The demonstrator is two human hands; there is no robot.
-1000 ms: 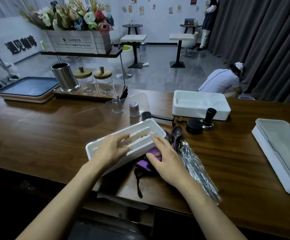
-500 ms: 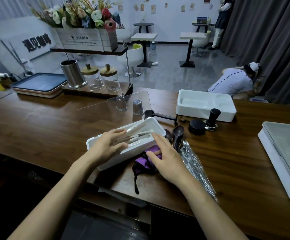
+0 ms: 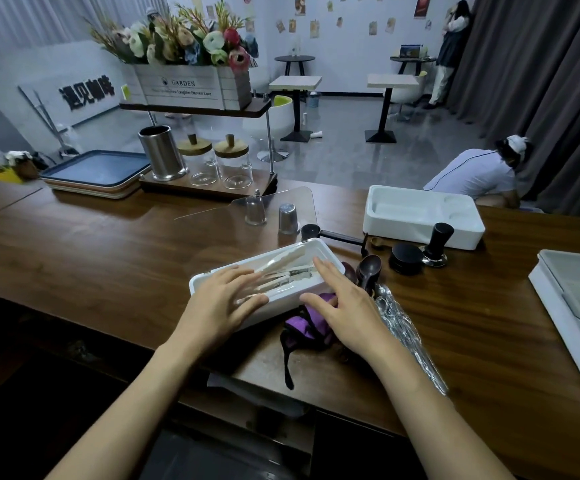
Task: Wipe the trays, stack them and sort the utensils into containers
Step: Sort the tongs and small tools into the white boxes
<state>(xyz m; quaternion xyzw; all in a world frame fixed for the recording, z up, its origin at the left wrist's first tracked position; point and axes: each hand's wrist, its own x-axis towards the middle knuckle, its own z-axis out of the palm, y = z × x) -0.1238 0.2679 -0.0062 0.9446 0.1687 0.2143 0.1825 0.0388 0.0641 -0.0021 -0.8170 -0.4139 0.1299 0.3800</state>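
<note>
Trays (image 3: 94, 169) sat stacked way over by the counter's far left back edge. Near the front edge, about mid-counter, the left hand (image 3: 222, 306) lay flat on the white utensil box (image 3: 281, 306), fingers spread and straight, gripping nothing. Metal utensils (image 3: 292, 273) lay loose inside. The right hand (image 3: 347, 306) was just as flat, fingertips over the box's right end, thumb on the purple cloth (image 3: 305, 329). Box looked like light, stiff, slick plastic imo. I'd grab both short ends so the cutlery doesn't slide.
</note>
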